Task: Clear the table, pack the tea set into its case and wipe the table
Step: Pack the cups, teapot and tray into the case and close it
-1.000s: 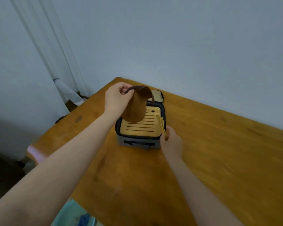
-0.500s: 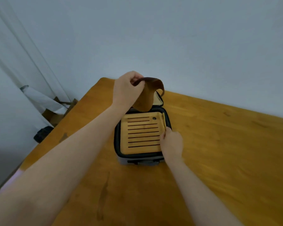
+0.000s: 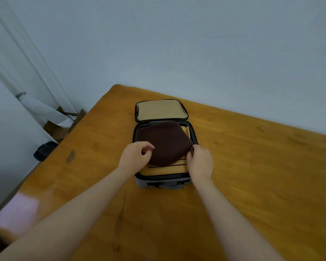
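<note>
Both hands meet at an open case. The left hand [image 3: 136, 155] hangs over the near left part of a dark brown, rounded cloth [image 3: 167, 142], fingers loosely curled and thumb close to the forefinger; whether it pinches the fabric cannot be told. The right hand [image 3: 199, 162] is curled downward at the cloth's right corner, fingertips [image 3: 192, 150] tucked against the case's right rim. What they close on is hidden, so its grip cannot be told either.

The cloth lies spread over a pale slatted bamboo tray [image 3: 164, 169] that fills the grey soft-sided case with a black rim [image 3: 154, 182]. Only the tray's near slats and a strip along its right side show past the fabric. A thin yellow bamboo stick [image 3: 188, 131] lies along the tray's right side, just inside the rim, its near end lost under the cloth and the right hand. The case's lid with a tan lining [image 3: 160, 111] is folded back flat behind it, toward the far edge.

The case sits on the orange-brown wooden table [image 3: 252, 166] near its far left corner, with its front wall facing the near edge. A dark smudge [image 3: 70, 156] marks the wood by the left edge.

Beyond the left edge, a white paper roll [image 3: 40, 108] leans in the room's corner above brown cardboard [image 3: 55, 127] and a dark object on the floor [image 3: 44, 150].
</note>
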Motion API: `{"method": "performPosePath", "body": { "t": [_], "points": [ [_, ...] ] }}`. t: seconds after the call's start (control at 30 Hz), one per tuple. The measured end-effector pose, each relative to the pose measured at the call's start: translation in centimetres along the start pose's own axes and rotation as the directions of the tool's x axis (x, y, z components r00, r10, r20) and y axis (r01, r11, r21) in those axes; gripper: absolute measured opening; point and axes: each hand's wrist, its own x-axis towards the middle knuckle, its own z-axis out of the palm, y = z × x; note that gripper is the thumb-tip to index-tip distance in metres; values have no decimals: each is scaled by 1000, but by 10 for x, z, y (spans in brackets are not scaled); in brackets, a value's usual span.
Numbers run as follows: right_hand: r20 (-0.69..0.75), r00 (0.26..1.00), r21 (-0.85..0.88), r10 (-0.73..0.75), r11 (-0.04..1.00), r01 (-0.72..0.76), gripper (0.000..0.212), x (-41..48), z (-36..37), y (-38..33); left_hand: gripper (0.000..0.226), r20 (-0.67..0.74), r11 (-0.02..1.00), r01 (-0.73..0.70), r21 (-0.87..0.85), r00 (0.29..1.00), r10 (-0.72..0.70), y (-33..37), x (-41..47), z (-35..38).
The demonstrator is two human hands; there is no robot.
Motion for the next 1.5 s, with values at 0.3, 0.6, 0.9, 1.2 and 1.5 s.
{"method": "performPosePath", "body": {
  "t": [0.3, 0.6, 0.9, 1.2, 1.5],
  "points": [
    [122, 992, 156, -43, 988, 23, 39, -4, -9, 3, 29, -51, 988, 154, -20, 987, -154, -10, -2, 7],
    [243, 956, 518, 164, 812, -270, 31, -6, -15, -8, 54, 49, 990, 124, -72, 991, -121, -3, -11, 13],
    [260, 935, 508, 242, 789, -346, 53, -5, -23, -15, 48, -18, 986, 167, 19, 986, -166, -10, -9, 7],
    [256, 949, -27, 185, 983, -184, 33, -38, -14, -38, 56, 142, 867, 40, 497, 982, -127, -3, -12, 21],
    [29, 997, 53, -73, 996, 71, 65, -26, -20, -33, 69, 213, 612, -112, 783, 973, -94, -16, 10, 21]
  ]
}}
